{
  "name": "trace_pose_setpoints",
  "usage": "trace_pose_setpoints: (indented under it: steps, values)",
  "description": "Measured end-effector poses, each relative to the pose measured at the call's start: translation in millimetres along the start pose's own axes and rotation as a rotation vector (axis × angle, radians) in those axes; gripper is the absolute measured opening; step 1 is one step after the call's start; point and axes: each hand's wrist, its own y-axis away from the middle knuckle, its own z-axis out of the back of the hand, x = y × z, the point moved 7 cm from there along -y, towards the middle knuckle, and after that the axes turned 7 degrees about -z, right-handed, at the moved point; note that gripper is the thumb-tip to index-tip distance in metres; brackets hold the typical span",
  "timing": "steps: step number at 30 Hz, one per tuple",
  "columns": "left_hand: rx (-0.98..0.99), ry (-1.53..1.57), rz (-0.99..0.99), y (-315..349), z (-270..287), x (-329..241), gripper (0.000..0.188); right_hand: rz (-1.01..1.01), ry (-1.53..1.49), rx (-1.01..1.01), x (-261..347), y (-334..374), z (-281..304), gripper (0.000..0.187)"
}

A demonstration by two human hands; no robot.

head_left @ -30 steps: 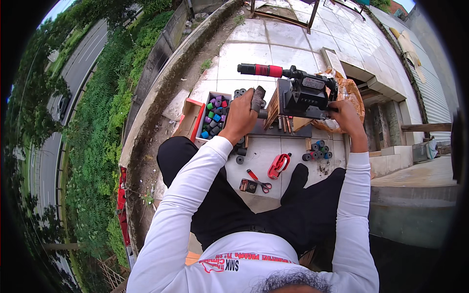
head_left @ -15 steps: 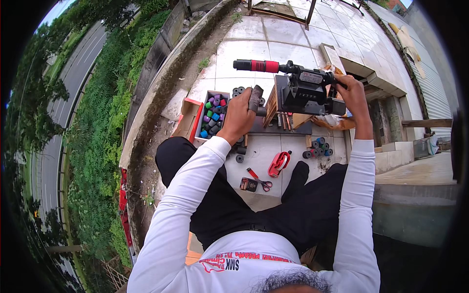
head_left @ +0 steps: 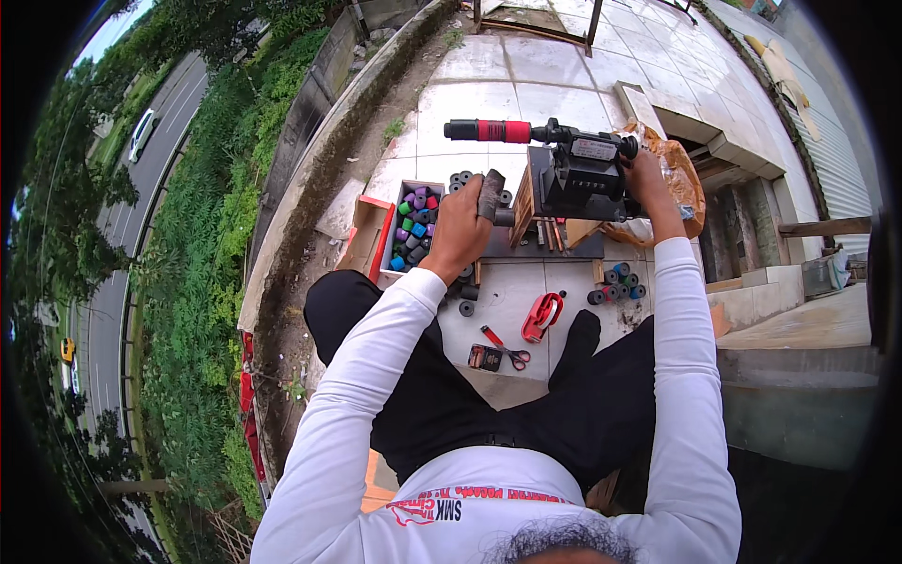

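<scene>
1. Black machine [head_left: 578,167] ×1 atop wooden stand [head_left: 522,207] ×1: gripping R end w/ R hand [head_left: 648,183].
2. Grey pad [head_left: 489,195] ×1: clamping in L hand [head_left: 456,228].
3. Seeing scissors [head_left: 519,358] ×1, red dispenser [head_left: 538,320] ×1.
4. Vs 1s ago: holding R hand higher in view.

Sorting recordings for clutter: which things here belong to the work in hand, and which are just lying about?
Probably in use:
- black machine, right hand at its side
- red-banded rod on the machine
- grey piece at the left hand
- boxed coloured rolls

Probably just lying about:
- small dark pack
- orange bag
</scene>
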Motion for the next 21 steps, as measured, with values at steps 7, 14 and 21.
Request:
trace_pose_setpoints:
  steps: [7, 14, 21]
  values:
    - [-0.016, 0.002, 0.007, -1.5, 7.6, -2.1, 0.007, 0.04, -0.068, 0.076, 18.1, 57.1, 5.3, 0.024]
    - [-0.001, 0.02, 0.008, 1.0, 4.7, 0.9, 0.01, 0.022, -0.038, -0.014, 39.2, 94.5, 33.2, 0.024]
    - [0.027, 0.049, 0.074, 0.8, 5.5, -4.1, 0.013, 0.029, -0.095, -0.074, 41.7, 99.3, 59.5, 0.026]
